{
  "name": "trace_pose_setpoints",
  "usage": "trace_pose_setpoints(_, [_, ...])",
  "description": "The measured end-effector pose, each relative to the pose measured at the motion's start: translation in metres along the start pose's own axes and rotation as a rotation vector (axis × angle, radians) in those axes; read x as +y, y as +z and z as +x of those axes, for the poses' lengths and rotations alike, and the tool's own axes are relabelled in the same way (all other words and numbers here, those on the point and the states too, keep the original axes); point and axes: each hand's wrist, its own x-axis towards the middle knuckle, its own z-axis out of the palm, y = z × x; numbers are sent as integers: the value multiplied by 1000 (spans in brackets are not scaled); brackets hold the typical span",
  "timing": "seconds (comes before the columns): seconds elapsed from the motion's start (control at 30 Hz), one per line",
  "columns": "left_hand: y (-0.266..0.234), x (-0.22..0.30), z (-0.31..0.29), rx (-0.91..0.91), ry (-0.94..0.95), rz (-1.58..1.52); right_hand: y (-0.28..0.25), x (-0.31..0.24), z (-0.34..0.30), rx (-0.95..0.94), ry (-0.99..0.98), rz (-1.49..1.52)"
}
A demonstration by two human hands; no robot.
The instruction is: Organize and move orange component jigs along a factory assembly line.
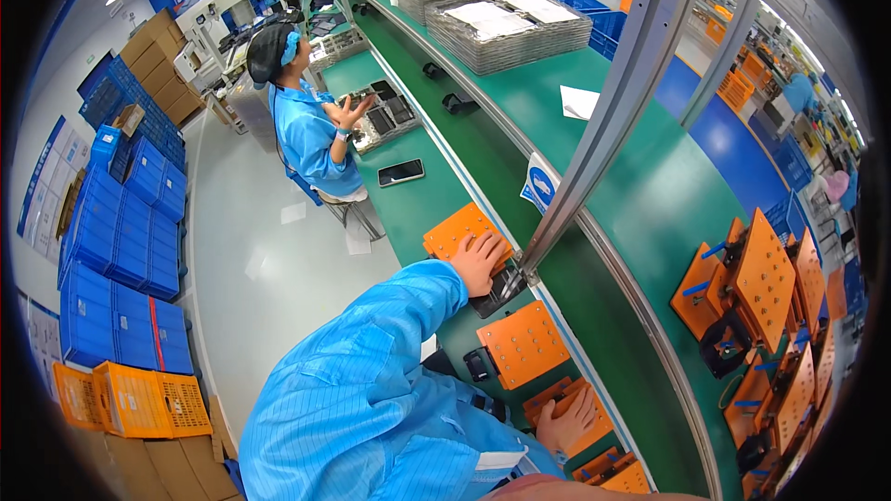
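My left hand [478, 262] lies with its fingers spread on an orange plate fixture [457, 230] studded with small metal pins. Just below that hand, a flat dark panel [501, 293] sits on the bench, partly covered by the wrist. A second orange fixture [525, 345] with a black clamp [478, 365] at its side stands between my hands. Flat on a third orange fixture [594, 431] rests my right hand [568, 419], fingers stretched out. Its underside is hidden.
A metal post [594, 130] rises beside my left hand. Farther along the green bench lie a phone [401, 173] and a tray of dark parts [388, 118], where a co-worker [311, 134] sits. Stacked clear trays [509, 32] and more orange fixtures [761, 278] occupy the right-hand bench.
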Motion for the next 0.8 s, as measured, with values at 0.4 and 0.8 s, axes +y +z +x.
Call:
trace_pose_setpoints(0.4, [-1,2,-5,-11,-1,-5,-1,-1,-4,52,-4,39])
trace_pose_setpoints(0.8, [-2,5,-4,60,12,-31,10,6,-5,110,4,48])
